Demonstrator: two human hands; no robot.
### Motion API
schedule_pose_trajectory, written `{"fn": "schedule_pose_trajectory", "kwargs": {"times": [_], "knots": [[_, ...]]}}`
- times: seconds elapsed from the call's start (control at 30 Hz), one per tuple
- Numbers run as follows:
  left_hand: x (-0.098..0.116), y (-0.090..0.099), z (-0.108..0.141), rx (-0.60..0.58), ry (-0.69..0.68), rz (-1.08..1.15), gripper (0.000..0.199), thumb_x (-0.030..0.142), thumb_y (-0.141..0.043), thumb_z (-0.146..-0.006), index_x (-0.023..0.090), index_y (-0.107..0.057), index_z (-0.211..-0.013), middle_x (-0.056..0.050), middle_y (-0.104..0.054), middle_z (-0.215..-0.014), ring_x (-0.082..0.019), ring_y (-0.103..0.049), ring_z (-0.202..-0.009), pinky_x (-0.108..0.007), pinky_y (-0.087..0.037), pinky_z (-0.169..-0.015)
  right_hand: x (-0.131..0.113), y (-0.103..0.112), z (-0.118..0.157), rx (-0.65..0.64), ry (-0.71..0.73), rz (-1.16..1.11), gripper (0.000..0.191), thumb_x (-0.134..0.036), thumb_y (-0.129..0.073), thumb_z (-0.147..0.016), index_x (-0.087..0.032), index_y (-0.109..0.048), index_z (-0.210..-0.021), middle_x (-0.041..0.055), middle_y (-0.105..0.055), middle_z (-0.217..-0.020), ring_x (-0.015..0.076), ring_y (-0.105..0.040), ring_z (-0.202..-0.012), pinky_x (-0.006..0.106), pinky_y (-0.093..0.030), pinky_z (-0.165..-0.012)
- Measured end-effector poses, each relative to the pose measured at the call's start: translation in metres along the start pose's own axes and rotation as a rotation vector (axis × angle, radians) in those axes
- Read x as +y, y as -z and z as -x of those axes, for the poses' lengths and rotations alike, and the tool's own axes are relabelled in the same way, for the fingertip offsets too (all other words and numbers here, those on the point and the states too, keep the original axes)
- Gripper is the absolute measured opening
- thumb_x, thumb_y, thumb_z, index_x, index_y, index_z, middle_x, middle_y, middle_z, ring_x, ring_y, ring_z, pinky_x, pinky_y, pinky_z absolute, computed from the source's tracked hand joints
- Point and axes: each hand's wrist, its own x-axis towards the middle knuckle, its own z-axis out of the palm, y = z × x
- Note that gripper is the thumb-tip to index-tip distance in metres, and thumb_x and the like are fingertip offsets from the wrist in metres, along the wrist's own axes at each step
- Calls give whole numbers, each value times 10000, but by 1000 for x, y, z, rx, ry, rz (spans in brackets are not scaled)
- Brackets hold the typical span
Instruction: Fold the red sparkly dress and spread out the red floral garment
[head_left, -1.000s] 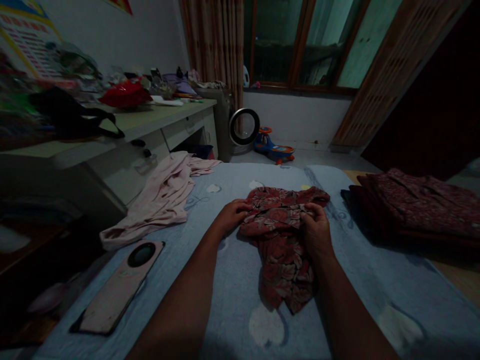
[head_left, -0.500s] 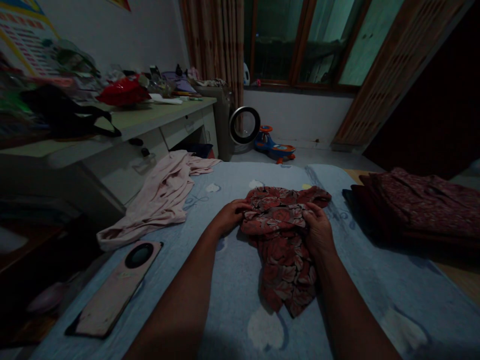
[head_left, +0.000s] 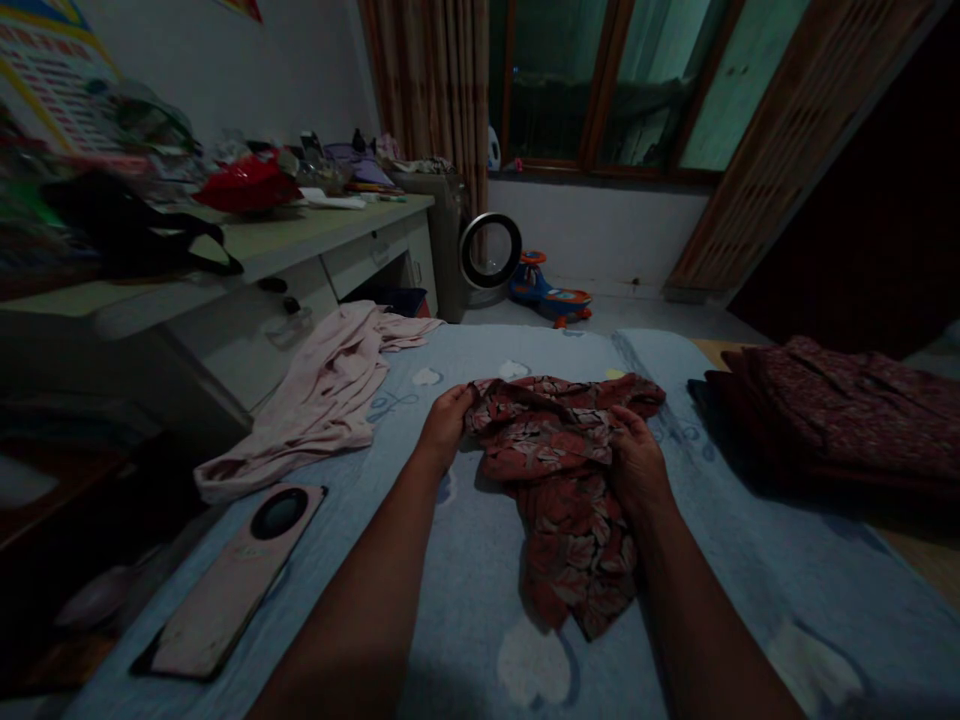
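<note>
A crumpled red garment with a leaf and flower print (head_left: 577, 510) lies on the light blue bedspread (head_left: 465, 620). My left hand (head_left: 448, 420) pinches its upper left edge, drawing the cloth out to the left. On the other side, my right hand (head_left: 637, 455) grips the garment near its upper right part, with the thumb on top and some fingers hidden. Folds bunch up between the two hands, while the lower part hangs down flat toward me and ends in two points. Which kind of garment it is I cannot tell.
A pale pink garment (head_left: 315, 400) and a phone-shaped pink object with a dark round disc (head_left: 232, 580) lie left. Folded dark red clothes (head_left: 847, 420) are stacked right. A cluttered desk (head_left: 277, 250), a round open appliance door (head_left: 490, 250) and a ride-on toy (head_left: 551, 295) stand beyond.
My left hand has moved a little left and up, pulling the garment's edge out with it. My right hand stays nearly in place, still gripping the cloth.
</note>
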Motion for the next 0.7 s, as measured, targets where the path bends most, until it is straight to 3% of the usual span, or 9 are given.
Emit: {"fn": "schedule_pose_trajectory", "kwargs": {"times": [0.1, 0.23, 0.3, 0.4, 0.47, 0.53, 0.63, 0.7], "knots": [[3, -2, 2, -17, 58, 169, 310, 345, -756, -734, 118, -719, -942, -67, -760, -906, -187, -706, -800, -288, -557, -764, -11, -4, 3, 43, -66, -71, 464, -241, -775, -550, -227, -633, -991, -27, -694, -791, 159, -643, -659, 277, -534, -584], [10, -2, 5, -76, 325, 304, 324, 400, -671, -838, 112, -709, -983, -105, -765, -892, -262, -731, -868, -407, -584, -831, -17, -1, 2, 63, -25, -60, 445, -273, -738, -551, -211, -622, -977, -19, -662, -781, 142, -590, -604, 266, -483, -541], [12, -3, 6, -97, 410, 328, 353, 435, -631, -873, 113, -700, -1002, -113, -763, -882, -283, -732, -878, -450, -587, -838, -15, 3, -1, 77, 36, 63, 420, -298, -677, -580, -208, -611, -985, -3, -651, -815, 158, -586, -641, 291, -486, -572], [11, -3, 5, -65, 347, 358, 294, 389, -619, -889, 144, -688, -1037, -95, -760, -953, -266, -720, -948, -443, -570, -900, -11, 8, -2, 143, 312, 492, 389, -308, -625, -649, -205, -618, -1024, 53, -633, -995, 217, -599, -844, 387, -514, -763], [9, -2, 4, -33, 241, 360, 250, 311, -638, -871, 166, -673, -1072, -81, -750, -1005, -240, -705, -997, -416, -548, -947, -10, 8, 0, 172, 590, 783, 364, -301, -616, -709, -206, -636, -1060, 89, -591, -1124, 259, -559, -1029, 454, -462, -932], [8, -2, 5, -19, 157, 348, 333, 217, -665, -827, 196, -633, -1158, -63, -737, -1022, -211, -696, -1006, -397, -527, -975, -10, 5, 6, 127, 800, 963, 288, -290, -595, -783, -220, -663, -1053, 100, -568, -1177, 280, -505, -1141, 491, -386, -1030], [8, -1, 9, -65, 96, 318, 585, 130, -687, -759, 276, -530, -1304, -20, -715, -1013, -173, -691, -981, -395, -502, -994, -8, -3, 17, -53, 900, 1117, 214, -292, -566, -868, -261, -705, -1028, 84, -584, -1223, 286, -472, -1185, 511, -344, -1054], [9, -2, 11, -126, 68, 302, 608, 103, -688, -720, 271, -543, -1286, -21, -707, -1028, -172, -685, -988, -396, -491, -1002, -5, -7, 21, -147, 905, 1184, 252, -308, -563, -890, -292, -703, -1099, 69, -581, -1293, 299, -441, -1221, 531, -324, -1058]]}}
